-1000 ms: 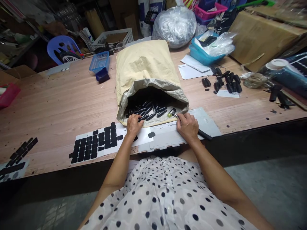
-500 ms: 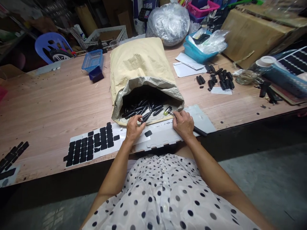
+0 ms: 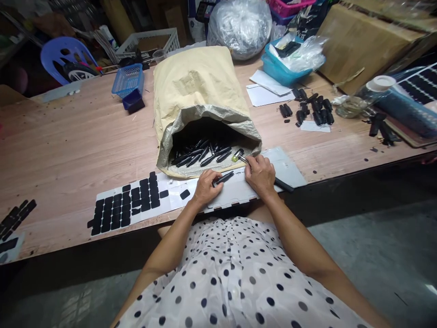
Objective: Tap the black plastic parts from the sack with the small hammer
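Between the fingers of my left hand (image 3: 206, 187) is a slim black pointed piece (image 3: 224, 177), held over the pale board (image 3: 235, 190) at the table's front edge. My right hand (image 3: 260, 176) grips a small hammer with a metal neck, a yellow-green tipped head (image 3: 236, 156) and a black handle (image 3: 284, 184). The hammer head rests by the mouth of a cream sack (image 3: 196, 86). Several similar black pieces (image 3: 198, 152) lie inside the sack's opening. A loose black rounded patch (image 3: 185, 194) lies left of my left hand.
A sheet of black rounded patches (image 3: 116, 209) lies on the front left. Blue baskets (image 3: 129, 79) stand behind it. Right of the sack are several black parts (image 3: 316, 109), white papers (image 3: 268, 93), a turquoise basket (image 3: 285, 75), a clear jar (image 3: 355, 107) and a cardboard box (image 3: 365, 45).
My left hand has moved right and toward me, carrying the black pointed piece from the sack's mouth to over the board. The right hand keeps the hammer in place. The view has shifted slightly.
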